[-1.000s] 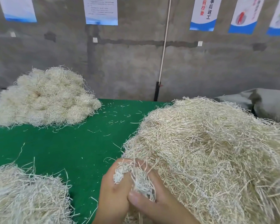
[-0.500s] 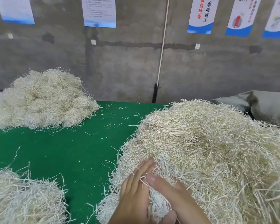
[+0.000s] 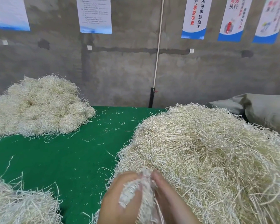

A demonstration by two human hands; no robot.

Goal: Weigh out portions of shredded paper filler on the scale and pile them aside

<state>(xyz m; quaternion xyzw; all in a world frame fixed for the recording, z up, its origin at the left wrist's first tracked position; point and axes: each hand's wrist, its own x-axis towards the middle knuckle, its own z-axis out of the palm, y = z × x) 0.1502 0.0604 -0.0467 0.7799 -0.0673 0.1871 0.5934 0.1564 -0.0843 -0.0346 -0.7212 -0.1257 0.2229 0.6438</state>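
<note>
A big loose heap of pale shredded paper filler [image 3: 208, 156] covers the right half of the green table [image 3: 58, 159]. At its near left edge my left hand [image 3: 120, 201] and my right hand [image 3: 170, 201] are pressed together around a tuft of filler [image 3: 141, 191], fingers curled on it, the tuft sticking up between them. A pile of rounded filler bundles [image 3: 39, 107] lies at the far left. Another clump of filler [image 3: 18, 206] sits at the near left. No scale is in view.
Stray paper strands are scattered over the green cloth between the piles. A grey concrete wall with posters stands right behind the table. A grey sack [image 3: 262, 110] lies at the far right behind the big heap.
My hands went from digging flat into the heap's edge to closing together and lifting a tuft out of it. The view has tilted down slightly.
</note>
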